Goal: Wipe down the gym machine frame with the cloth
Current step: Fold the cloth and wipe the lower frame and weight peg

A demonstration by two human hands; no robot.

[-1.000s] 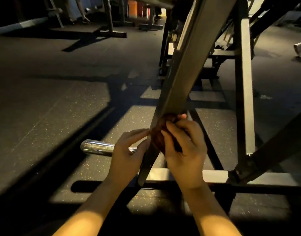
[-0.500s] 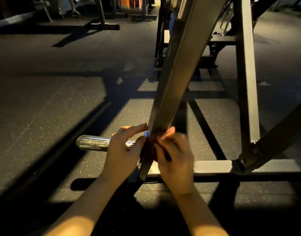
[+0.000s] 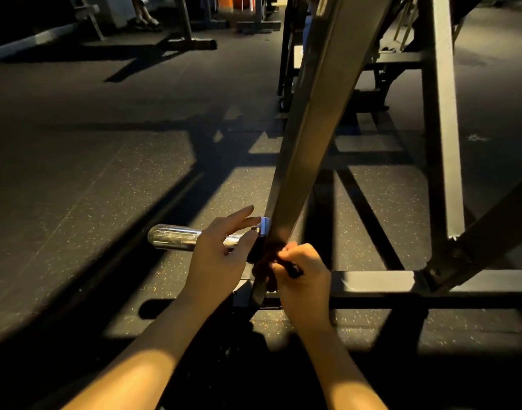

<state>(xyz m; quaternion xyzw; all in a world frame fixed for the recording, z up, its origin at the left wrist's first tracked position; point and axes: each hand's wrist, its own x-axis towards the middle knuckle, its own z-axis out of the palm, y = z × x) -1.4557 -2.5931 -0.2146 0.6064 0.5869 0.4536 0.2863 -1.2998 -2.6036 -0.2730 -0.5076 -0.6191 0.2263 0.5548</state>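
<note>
Low centre, the right hand (image 3: pixel 302 275) grips the cloth (image 3: pixel 264 263) against the beam (image 3: pixel 307 149); the left hand (image 3: pixel 221 255), fingers straight, hovers by the chrome peg (image 3: pixel 174 237).

Frame (image 3: pixel 307 143): dark metal beam, slanting up and right, near face lit. Cloth (image 3: pixel 265 261): dark, bunched, pressed against the frame's low end, mostly in shadow.

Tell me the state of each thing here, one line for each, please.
Slanted beam, leaning, lower end behind the hands.
Cloth, bunched, pressed against the beam low down.
Right hand, grips the cloth.
Chrome peg, horizontal, sticking out left of the beam.
Left hand, open, fingers straight, over the peg.
Base bar, flat on the floor.
</note>
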